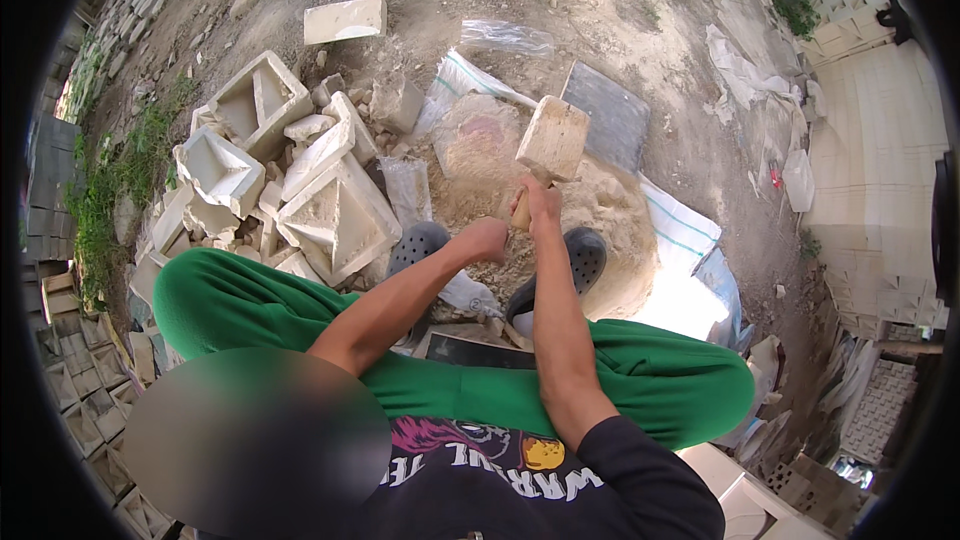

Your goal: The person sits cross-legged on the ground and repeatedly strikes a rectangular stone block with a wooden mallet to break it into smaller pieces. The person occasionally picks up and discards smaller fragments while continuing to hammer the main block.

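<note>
My right hand (541,202) is wrapped round the handle of a wooden mallet (554,138), whose pale, blocky head points away from me over a mound of crushed, sandy rubble (605,220). Close to the left of the handle's lower end is my left hand (486,239), curled in with its back toward me. Its fingers are mostly hidden, so what they hold does not show. Beyond the hands lies a dusty flat slab (478,137) with a pinkish patch. A grey flat board (606,117) lies to the right of the mallet head.
Broken cream-coloured hollow blocks (340,220) are heaped at the left. A white woven sheet (680,230) lies partly under the rubble. My grey clogs (418,245) flank the work spot. Stacked pale blocks (880,140) stand at the far right; a clear plastic piece (507,36) lies farther off.
</note>
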Demonstrator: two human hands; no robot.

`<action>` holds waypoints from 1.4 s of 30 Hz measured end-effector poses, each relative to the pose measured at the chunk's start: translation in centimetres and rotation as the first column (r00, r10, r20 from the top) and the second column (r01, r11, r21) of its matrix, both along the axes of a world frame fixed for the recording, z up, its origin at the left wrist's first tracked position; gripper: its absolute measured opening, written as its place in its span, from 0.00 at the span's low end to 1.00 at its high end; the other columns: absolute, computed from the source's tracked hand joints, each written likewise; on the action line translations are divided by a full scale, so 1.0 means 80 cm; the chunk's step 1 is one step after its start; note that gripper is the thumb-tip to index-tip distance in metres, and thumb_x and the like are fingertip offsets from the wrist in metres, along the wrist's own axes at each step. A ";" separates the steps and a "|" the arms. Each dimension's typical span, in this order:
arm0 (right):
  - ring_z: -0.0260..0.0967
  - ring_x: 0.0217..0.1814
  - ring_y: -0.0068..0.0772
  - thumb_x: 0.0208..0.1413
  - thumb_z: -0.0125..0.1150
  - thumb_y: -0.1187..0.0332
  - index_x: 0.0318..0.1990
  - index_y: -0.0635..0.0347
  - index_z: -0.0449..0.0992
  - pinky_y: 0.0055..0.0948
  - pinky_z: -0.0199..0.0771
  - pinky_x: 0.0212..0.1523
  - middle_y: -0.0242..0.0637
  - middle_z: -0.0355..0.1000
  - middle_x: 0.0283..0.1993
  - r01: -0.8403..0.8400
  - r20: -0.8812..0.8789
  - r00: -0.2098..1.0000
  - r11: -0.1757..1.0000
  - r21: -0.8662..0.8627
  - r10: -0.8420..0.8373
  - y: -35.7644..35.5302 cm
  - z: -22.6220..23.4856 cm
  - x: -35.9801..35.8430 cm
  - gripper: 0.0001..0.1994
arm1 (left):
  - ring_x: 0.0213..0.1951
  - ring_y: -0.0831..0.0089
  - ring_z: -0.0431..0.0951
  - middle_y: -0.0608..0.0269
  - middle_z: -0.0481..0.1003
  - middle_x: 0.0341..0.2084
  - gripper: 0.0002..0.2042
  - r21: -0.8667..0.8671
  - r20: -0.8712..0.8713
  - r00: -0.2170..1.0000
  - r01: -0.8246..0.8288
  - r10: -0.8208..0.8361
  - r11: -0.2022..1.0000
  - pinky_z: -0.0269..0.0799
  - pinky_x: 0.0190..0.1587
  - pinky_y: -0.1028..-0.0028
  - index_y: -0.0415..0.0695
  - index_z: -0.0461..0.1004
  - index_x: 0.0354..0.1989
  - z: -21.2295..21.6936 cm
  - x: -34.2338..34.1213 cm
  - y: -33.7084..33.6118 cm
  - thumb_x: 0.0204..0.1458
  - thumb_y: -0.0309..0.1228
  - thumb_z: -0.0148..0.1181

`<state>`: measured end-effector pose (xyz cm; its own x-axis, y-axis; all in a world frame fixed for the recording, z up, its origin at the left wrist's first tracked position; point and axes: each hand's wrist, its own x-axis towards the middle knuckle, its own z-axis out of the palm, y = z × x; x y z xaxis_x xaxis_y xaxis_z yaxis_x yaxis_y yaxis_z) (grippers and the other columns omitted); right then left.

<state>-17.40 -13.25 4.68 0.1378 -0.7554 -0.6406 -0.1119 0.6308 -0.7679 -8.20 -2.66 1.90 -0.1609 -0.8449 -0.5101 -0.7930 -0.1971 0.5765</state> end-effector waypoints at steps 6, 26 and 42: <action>0.68 0.14 0.32 0.47 0.65 0.67 0.32 0.68 0.70 0.32 0.68 0.14 0.38 0.68 0.20 0.007 -0.002 1.000 0.999 -0.038 -0.007 -0.010 0.044 -0.014 0.13 | 0.36 0.57 0.82 0.50 0.81 0.30 0.14 -0.224 -0.104 0.898 -0.440 0.428 0.870 0.77 0.42 0.63 0.43 0.82 0.33 0.020 0.083 -0.038 0.38 0.37 0.69; 0.72 0.19 0.29 0.48 0.66 0.66 0.33 0.69 0.75 0.29 0.71 0.24 0.37 0.73 0.20 -0.191 0.200 0.923 0.843 -0.503 0.328 0.010 0.097 0.063 0.13 | 0.41 0.58 0.81 0.53 0.81 0.35 0.17 -0.111 -0.113 0.631 -0.776 0.768 0.621 0.74 0.47 0.64 0.41 0.79 0.42 -0.076 0.117 0.056 0.50 0.39 0.59; 0.74 0.17 0.33 0.42 0.67 0.60 0.27 0.70 0.77 0.32 0.73 0.23 0.43 0.74 0.19 -0.405 -0.212 0.908 0.883 -0.237 0.360 0.027 0.016 0.049 0.17 | 0.42 0.56 0.80 0.51 0.80 0.37 0.15 -0.099 -0.106 0.631 -0.775 0.768 0.624 0.73 0.48 0.62 0.41 0.79 0.41 -0.062 0.112 0.056 0.53 0.40 0.57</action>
<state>-13.47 -11.08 5.93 0.3657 -0.8104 -0.4578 -0.4358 0.2855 -0.8536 0.78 1.82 -3.06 0.5586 -0.7246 -0.4038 -0.3536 -0.6483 0.6743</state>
